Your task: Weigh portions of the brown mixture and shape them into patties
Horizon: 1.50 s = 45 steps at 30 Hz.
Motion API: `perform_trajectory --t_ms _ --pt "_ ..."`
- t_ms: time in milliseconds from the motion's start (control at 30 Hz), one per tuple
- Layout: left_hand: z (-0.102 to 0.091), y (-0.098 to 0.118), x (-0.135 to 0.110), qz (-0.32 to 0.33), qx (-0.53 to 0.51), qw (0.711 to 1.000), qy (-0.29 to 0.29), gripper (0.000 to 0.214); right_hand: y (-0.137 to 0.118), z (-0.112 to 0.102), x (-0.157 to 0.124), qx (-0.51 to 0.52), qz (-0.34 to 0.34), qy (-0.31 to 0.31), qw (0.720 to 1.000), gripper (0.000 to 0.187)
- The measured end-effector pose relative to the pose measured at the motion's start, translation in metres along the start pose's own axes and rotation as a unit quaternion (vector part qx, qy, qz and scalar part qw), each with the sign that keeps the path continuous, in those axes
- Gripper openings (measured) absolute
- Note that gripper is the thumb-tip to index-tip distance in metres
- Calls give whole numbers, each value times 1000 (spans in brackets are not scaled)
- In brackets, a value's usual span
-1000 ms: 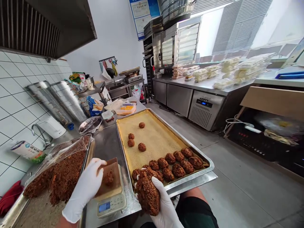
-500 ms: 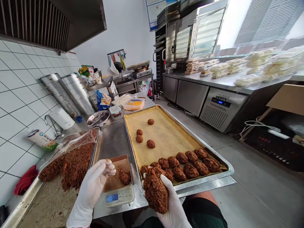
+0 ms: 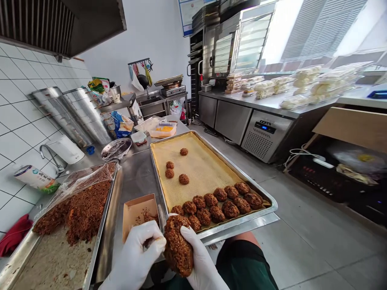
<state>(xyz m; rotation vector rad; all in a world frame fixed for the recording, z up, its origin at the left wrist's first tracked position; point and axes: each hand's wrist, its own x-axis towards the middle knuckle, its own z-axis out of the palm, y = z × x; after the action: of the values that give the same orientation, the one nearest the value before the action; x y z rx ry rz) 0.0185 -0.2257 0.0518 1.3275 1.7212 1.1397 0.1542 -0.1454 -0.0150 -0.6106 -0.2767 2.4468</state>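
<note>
1. This is a work kitchen. A white tiled wall (image 3: 18, 121) runs along one side, under a metal range hood (image 3: 60, 24). On the far side stand a tall steel oven (image 3: 236, 48) and a steel fridge counter (image 3: 266, 137), and many clear boxes of pale food (image 3: 320, 86) sit on that counter.
2. In front of the person is a steel table (image 3: 136, 177). A red cloth (image 3: 13, 235) lies at its left corner, near a water tap (image 3: 50, 155).
3. On the table, at the left, a metal tray (image 3: 18, 257) holds a big heap of loose brown mixture (image 3: 84, 211), partly under plastic film (image 3: 87, 181).
4. At the right, a large baking tray (image 3: 272, 205) carries a yellow mesh mat (image 3: 193, 169). Rows of round brown cakes (image 3: 211, 205) lie close together at the near end of the mat, and four small balls (image 3: 178, 165) lie apart, further up.
5. A small paper tray (image 3: 139, 215) with some crumbs in it stands just beside the baking tray.
6. Both hands wear white gloves. The left hand (image 3: 134, 253) is curled and presses against the side of a brown lump (image 3: 177, 245), and the right hand (image 3: 202, 259) cups the other side. The lump is held between them, above the near edge of the baking tray.
7. The mixture looks crumbly, so even, gentle pressure from both palms seems best, to keep the lump together.
</note>
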Motion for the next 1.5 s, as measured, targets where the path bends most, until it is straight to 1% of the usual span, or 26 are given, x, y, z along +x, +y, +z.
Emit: perform_trajectory --t_ms 100,233,367,433,467,500,533,567,633,667,733,833,900,967,1000,1033,1067,1100,1167,1200,1233,1267,1300,1367,1433,1500 --pt "10 7 1 30 49 998 -5 31 2 3 -3 -4 -15 -29 999 40" --pt "14 15 2 46 96 994 -36 28 -1 10 -9 -4 -8 -41 999 41" --pt "12 26 -2 56 197 977 -60 20 -3 8 -10 -9 -10 -37 999 39" --pt "6 35 -7 63 219 970 -88 16 -4 6 -9 -26 -18 -47 998 37" --pt "2 40 -10 69 214 970 -95 16 -4 5 -8 -33 -20 -54 998 36" --pt "-3 44 -13 77 200 973 -90 17 -4 5 -7 -38 -20 -62 997 35" --pt "-9 48 -15 89 180 977 -72 19 -4 5 -6 -40 -14 -67 997 35" --pt "-15 50 -17 98 160 981 -44 21 -5 5 -6 -38 -2 -64 997 35" --pt "-24 49 -19 106 129 986 21 21 -5 4 -4 -26 35 -38 998 34" --pt "-26 46 -18 105 118 987 42 20 -5 4 -4 -19 52 -23 998 34" --pt "-27 35 -16 92 79 991 60 19 -5 2 -3 -5 69 -3 998 35" --pt "-19 13 -13 52 -68 994 71 23 -7 2 -2 5 78 8 997 35" --pt "-11 1 -12 24 -173 982 78 26 -9 3 -2 17 86 19 996 32" --pt "-5 -6 -12 9 -247 966 77 25 -10 4 -2 26 85 23 996 29" --pt "-3 -7 -11 6 -287 955 74 23 -11 5 -2 29 85 21 996 30" --pt "-2 -8 -10 5 -339 938 73 22 -11 5 -1 31 87 17 996 31" --pt "-2 -8 -10 0 -403 912 75 21 -11 6 -1 36 90 10 995 33" --pt "-1 -8 -9 -8 -473 877 78 21 -11 7 -1 42 91 5 995 35" --pt "0 -7 -7 -34 -597 796 91 21 -11 9 0 52 84 4 995 36" --pt "1 -6 -7 -49 -636 763 100 21 -11 10 1 51 79 10 996 35" --pt "3 -6 -7 -63 -660 741 107 21 -11 10 1 46 74 19 996 34" --pt "4 -6 -7 -72 -671 729 112 22 -10 11 1 40 71 29 996 33" --pt "6 -6 -7 -76 -675 724 116 23 -10 11 2 35 70 38 996 33" --pt "9 -7 -7 -77 -670 730 113 25 -9 10 1 30 66 53 996 32" --pt "13 -8 -6 -64 -651 749 102 27 -9 9 0 32 59 64 996 34" --pt "17 -10 -5 -45 -613 784 91 26 -9 9 -1 31 53 67 996 36"
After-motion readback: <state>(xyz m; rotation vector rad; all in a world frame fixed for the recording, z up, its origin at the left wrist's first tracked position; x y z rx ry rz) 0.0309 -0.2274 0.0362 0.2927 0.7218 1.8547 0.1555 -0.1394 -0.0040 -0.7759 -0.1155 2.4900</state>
